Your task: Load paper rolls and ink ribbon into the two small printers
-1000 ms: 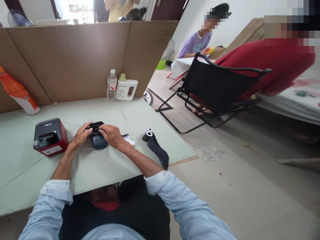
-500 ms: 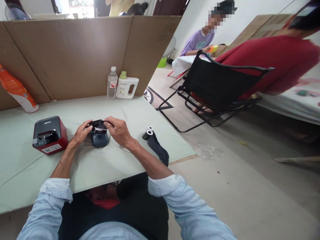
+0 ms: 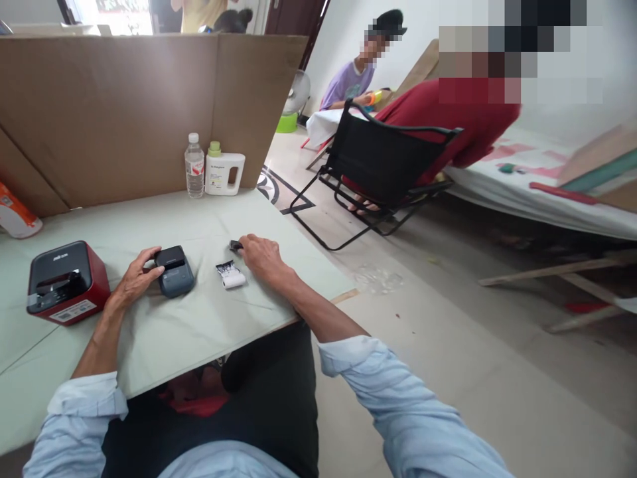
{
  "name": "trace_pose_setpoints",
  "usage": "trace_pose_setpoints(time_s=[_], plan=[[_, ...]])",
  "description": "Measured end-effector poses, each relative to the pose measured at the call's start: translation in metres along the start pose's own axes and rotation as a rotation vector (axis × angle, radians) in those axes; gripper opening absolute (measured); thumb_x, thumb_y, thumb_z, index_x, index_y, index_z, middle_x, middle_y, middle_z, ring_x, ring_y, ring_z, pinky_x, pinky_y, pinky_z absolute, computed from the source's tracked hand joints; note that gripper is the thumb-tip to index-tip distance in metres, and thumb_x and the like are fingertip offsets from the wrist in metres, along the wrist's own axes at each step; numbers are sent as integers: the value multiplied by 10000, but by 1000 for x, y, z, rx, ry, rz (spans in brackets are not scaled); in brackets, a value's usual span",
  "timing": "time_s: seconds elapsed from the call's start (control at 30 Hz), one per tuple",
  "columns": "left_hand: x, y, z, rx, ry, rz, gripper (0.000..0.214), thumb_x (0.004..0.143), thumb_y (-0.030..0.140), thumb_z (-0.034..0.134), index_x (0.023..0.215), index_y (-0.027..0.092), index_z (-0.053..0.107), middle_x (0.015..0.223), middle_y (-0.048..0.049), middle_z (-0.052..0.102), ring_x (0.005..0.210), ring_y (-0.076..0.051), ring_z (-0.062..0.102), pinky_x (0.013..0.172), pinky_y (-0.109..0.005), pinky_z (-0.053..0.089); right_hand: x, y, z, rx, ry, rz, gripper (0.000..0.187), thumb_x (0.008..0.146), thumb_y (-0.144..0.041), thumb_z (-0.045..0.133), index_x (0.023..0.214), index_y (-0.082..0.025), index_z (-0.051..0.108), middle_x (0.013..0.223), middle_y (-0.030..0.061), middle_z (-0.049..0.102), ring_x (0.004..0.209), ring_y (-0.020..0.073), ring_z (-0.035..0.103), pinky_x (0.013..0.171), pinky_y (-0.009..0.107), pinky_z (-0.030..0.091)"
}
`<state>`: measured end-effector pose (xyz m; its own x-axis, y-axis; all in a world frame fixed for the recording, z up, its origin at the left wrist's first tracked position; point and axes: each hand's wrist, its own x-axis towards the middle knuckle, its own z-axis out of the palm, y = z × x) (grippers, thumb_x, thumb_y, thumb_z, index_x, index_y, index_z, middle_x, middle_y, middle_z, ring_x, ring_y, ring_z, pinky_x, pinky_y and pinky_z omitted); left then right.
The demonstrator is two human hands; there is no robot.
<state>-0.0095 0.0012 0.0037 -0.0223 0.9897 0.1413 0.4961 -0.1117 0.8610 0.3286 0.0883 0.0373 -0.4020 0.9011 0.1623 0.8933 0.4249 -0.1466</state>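
Left hand (image 3: 133, 282), well apart from the right, lies thumb and fingers against the left edge of a printer (image 3: 176, 273) on the table (image 3: 209, 338); whether it grips, cannot tell. Right hand (image 3: 265, 257), now off the printer, pinches a dark piece (image 3: 235, 245), so printer handling is one-handed. Paper roll (image 3: 233, 281) sits between the hands; red box (image 3: 68, 282) stands beyond the left.

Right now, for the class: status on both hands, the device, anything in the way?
Left hand touching dark device. Right hand holding small dark item. White roll lying between device and right hand, possibly in the way.
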Motion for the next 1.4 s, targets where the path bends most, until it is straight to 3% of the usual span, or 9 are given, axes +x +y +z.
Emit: trace_pose_setpoints(time_s=[0.1, 0.2, 0.37, 0.53, 0.8, 0.93, 1.23, 1.33, 1.4], plan=[[0, 0, 0, 23, -16, 12, 725, 830, 588, 735, 1437, 210, 618, 1536, -134, 543, 1415, -373, 513, 1042, -434, 566, -9, -7, 0, 23, 30, -247, 145, 990, -227, 654, 1106, -205, 738, 1269, 149, 723, 1165, 311, 614, 890, 386, 500], [1, 1, -1, 28, -33, 25, 709, 836, 566, 731, 1440, 214, 613, 1543, -128, 532, 1421, -365, 508, 1038, -425, 570, -7, -17, 2, -14, -91, -405, 172, 955, -142, 649, 1073, -186, 766, 1232, 156, 738, 1205, 323, 589, 940, 412, 506], [1, -1, 0, 4, -26, 28, 720, 821, 536, 738, 1451, 216, 602, 1561, -135, 514, 1434, -364, 501, 1062, -448, 559, 11, -30, 7, -174, -337, -344, 286, 930, -47, 558, 1105, -118, 774, 1217, 185, 748, 1214, 302, 613, 934, 361, 490], [-2, -2, 2, -9, -17, 29, 715, 811, 505, 742, 1450, 219, 599, 1559, -139, 511, 1429, -357, 515, 1040, -447, 573, 11, -31, -1, -156, -342, -352, 284, 968, -66, 501, 1082, -94, 760, 1216, 200, 741, 1191, 287, 633, 918, 341, 460], [-8, 43, 4, 236, 172, 228, 571, 811, 394, 732, 1352, 223, 666, 1439, -139, 622, 1350, -330, 575, 1026, -480, 575, -1, -13, -18, 750, -281, -269, 70, 891, -208, 538, 861, -195, 600, 766, -13, 656, 723, 144, 603, 677, 254, 421], [-14, 86, 23, 258, 59, 324, 518, 817, 377, 770, 1305, 217, 703, 1313, -135, 704, 1246, -318, 631, 923, -422, 597, -1, -22, -30, 1111, -372, -279, 122, 872, -323, 598, 864, -208, 559, 710, -29, 625, 682, 148, 653, 609, 241, 458], [-26, 117, 53, -272, -386, 134, 497, 843, 486, 788, 1240, 200, 703, 1180, -116, 728, 1053, -252, 678, 828, -340, 546, -14, -44, -62, 1401, -451, -345, 229, 831, -379, 744, 904, -200, 620, 731, -24, 687, 604, 104, 609, 574, 220, 500], [-34, 114, 60, -370, -364, 76, 542, 764, 461, 859, 1192, 187, 672, 1100, -94, 703, 925, -210, 674, 785, -334, 548, -19, -42, -64, 1442, -433, -330, 236, 838, -382, 758, 931, -193, 651, 750, -15, 699, 606, 104, 604, 591, 232, 516], [-40, 114, 63, -229, -217, 75, 557, 721, 405, 887, 1180, 189, 655, 1062, -69, 674, 834, -180, 650, 734, -321, 547, -24, -40, -63, 1499, -356, -275, 254, 858, -390, 752, 997, -191, 677, 824, 6, 720, 673, 116, 633, 632, 242, 535]])
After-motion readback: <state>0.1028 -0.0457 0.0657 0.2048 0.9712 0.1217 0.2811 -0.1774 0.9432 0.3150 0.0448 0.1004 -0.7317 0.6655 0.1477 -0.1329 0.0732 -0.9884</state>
